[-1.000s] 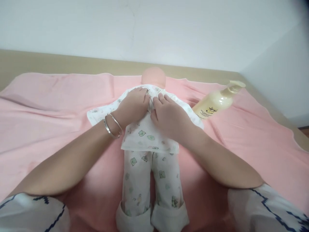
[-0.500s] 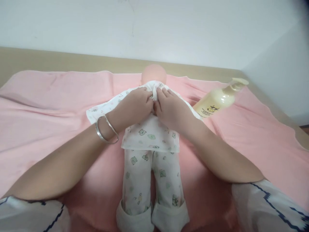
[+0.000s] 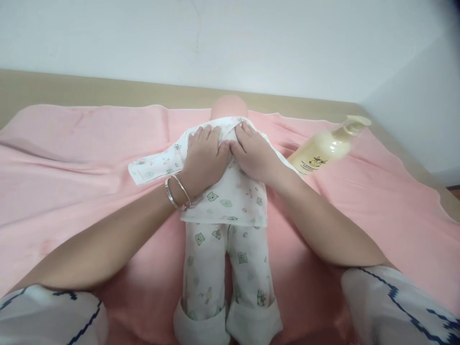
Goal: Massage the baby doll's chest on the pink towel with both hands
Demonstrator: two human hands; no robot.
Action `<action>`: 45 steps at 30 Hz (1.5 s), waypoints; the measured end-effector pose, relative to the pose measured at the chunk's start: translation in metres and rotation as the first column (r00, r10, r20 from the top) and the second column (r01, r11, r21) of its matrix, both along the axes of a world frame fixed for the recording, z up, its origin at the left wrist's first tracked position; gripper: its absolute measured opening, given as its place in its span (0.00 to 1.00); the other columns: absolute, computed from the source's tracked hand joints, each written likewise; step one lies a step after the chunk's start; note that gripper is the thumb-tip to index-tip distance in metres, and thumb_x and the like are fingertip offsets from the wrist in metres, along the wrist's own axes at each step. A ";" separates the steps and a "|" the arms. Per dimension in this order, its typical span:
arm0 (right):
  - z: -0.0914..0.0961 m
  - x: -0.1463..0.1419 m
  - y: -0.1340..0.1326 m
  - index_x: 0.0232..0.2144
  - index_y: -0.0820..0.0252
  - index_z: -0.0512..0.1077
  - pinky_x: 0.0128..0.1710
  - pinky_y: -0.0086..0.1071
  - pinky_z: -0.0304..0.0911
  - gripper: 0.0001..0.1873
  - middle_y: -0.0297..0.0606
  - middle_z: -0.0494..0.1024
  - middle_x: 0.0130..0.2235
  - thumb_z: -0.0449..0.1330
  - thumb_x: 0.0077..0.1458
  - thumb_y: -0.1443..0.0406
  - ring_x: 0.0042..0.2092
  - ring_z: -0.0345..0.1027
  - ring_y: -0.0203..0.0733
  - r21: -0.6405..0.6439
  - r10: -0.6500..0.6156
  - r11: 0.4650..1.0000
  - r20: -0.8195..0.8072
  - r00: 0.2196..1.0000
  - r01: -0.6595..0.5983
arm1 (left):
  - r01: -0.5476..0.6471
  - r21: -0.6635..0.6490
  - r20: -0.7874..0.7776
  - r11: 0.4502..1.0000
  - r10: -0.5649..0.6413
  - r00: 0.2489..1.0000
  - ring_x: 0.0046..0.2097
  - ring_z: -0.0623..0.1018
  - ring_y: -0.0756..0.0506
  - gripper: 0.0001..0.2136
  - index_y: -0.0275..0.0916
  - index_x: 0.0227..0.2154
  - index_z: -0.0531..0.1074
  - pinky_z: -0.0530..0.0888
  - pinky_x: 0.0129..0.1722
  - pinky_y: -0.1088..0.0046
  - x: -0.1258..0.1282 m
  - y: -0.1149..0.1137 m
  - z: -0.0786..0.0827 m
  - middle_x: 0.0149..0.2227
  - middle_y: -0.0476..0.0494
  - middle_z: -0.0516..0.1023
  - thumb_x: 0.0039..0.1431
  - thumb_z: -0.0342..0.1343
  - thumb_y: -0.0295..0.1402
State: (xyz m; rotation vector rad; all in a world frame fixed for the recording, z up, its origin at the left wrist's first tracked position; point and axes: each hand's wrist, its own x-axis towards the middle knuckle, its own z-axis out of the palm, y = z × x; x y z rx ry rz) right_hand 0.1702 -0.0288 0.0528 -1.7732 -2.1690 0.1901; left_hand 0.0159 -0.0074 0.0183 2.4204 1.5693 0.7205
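A baby doll (image 3: 229, 106) lies on its back with its feet toward me, in a white printed shirt (image 3: 230, 206) and matching trousers (image 3: 206, 268) with turned-up cuffs. My left hand (image 3: 206, 155) rests flat on the left of the shirt's chest, fingers apart. On the other side of the chest, my right hand (image 3: 253, 149) lies with its fingers stretched out near the overlapping neckline. The two thumbs nearly meet at the middle. One shirt sleeve (image 3: 154, 167) spreads out to the left; the other is mostly hidden behind my right forearm. Silver bangles (image 3: 176, 192) circle my left wrist.
A cream-coloured pump bottle (image 3: 321, 151) leans at a slant on the right, close to my right forearm. Pink cloth (image 3: 79, 191) with folds lies under the doll. A beige table edge (image 3: 108, 88) runs along the white wall (image 3: 143, 43) behind.
My left hand has moved slightly right and flattened, its fingers now spread on the shirt. My right hand has shifted a little up. The bunched cloth at the neckline lies flatter.
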 end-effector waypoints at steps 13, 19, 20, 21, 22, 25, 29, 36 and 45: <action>-0.007 -0.002 -0.002 0.70 0.71 0.60 0.74 0.59 0.51 0.31 0.58 0.60 0.73 0.41 0.72 0.62 0.75 0.51 0.59 0.018 -0.022 1.000 0.038 0.999 0.021 | 0.033 0.099 0.050 0.995 -0.038 0.998 0.70 0.68 0.35 0.22 0.37 0.63 0.66 0.64 0.72 0.48 -0.004 0.003 -0.006 0.67 0.31 0.71 0.78 0.37 0.41; 0.001 0.005 0.002 0.68 0.72 0.62 0.72 0.57 0.55 0.28 0.59 0.62 0.72 0.42 0.72 0.63 0.74 0.53 0.60 -0.049 0.022 0.999 0.066 0.998 -0.019 | 0.094 0.146 -0.145 0.985 -0.073 0.987 0.56 0.77 0.32 0.19 0.34 0.46 0.74 0.73 0.60 0.47 -0.004 -0.022 0.021 0.48 0.27 0.79 0.76 0.37 0.36; 0.003 0.006 0.001 0.68 0.71 0.62 0.72 0.57 0.56 0.28 0.59 0.62 0.72 0.42 0.72 0.63 0.74 0.54 0.60 -0.062 0.041 0.997 0.072 0.997 -0.036 | 0.111 0.151 -0.156 0.982 -0.088 0.984 0.54 0.77 0.32 0.18 0.34 0.45 0.74 0.74 0.59 0.48 -0.005 -0.024 0.025 0.46 0.28 0.79 0.75 0.38 0.35; 0.005 0.006 0.000 0.68 0.71 0.61 0.72 0.57 0.56 0.29 0.58 0.62 0.72 0.42 0.73 0.63 0.74 0.54 0.60 -0.070 0.056 0.996 0.079 0.995 -0.050 | 0.132 0.150 -0.154 0.980 -0.109 0.982 0.52 0.78 0.33 0.17 0.35 0.43 0.74 0.75 0.57 0.50 -0.006 -0.024 0.027 0.44 0.30 0.78 0.74 0.39 0.34; 0.007 0.005 -0.003 0.69 0.72 0.61 0.72 0.58 0.56 0.29 0.58 0.62 0.72 0.42 0.73 0.63 0.74 0.54 0.60 -0.070 0.062 0.996 0.092 0.994 -0.056 | 0.156 0.141 -0.145 0.978 -0.135 0.980 0.50 0.78 0.34 0.16 0.36 0.41 0.73 0.75 0.56 0.52 -0.008 -0.021 0.028 0.42 0.32 0.78 0.74 0.40 0.33; 0.007 -0.007 -0.021 0.71 0.78 0.58 0.73 0.58 0.55 0.31 0.61 0.61 0.72 0.41 0.74 0.64 0.75 0.53 0.61 -0.022 0.035 0.999 0.156 0.987 -0.032 | 0.206 0.088 -0.120 0.975 -0.195 0.974 0.46 0.77 0.37 0.13 0.38 0.36 0.71 0.76 0.52 0.54 -0.014 -0.006 0.029 0.37 0.37 0.76 0.71 0.41 0.30; 0.008 -0.028 -0.044 0.71 0.82 0.60 0.73 0.55 0.56 0.31 0.63 0.64 0.71 0.42 0.73 0.66 0.74 0.57 0.62 0.080 -0.026 0.997 0.215 0.976 0.009 | 0.231 0.051 -0.192 0.972 -0.217 0.957 0.44 0.77 0.36 0.15 0.39 0.35 0.70 0.76 0.47 0.54 -0.016 0.007 0.027 0.37 0.36 0.75 0.70 0.38 0.27; 0.007 -0.011 -0.018 0.74 0.72 0.57 0.76 0.55 0.51 0.32 0.52 0.57 0.75 0.42 0.72 0.67 0.77 0.48 0.56 -0.029 0.030 0.999 0.108 0.994 -0.028 | 0.223 0.157 -0.265 0.962 -0.176 0.948 0.52 0.76 0.32 0.18 0.34 0.45 0.73 0.74 0.56 0.50 -0.011 -0.017 0.024 0.46 0.27 0.77 0.72 0.36 0.28; 0.005 -0.004 -0.012 0.74 0.76 0.54 0.76 0.58 0.50 0.33 0.57 0.54 0.76 0.43 0.73 0.63 0.78 0.44 0.61 -0.059 0.053 0.997 0.134 0.989 -0.046 | 0.260 0.044 -0.182 0.965 -0.248 0.951 0.45 0.77 0.35 0.12 0.39 0.33 0.70 0.77 0.50 0.50 -0.017 -0.009 0.035 0.37 0.36 0.74 0.67 0.42 0.26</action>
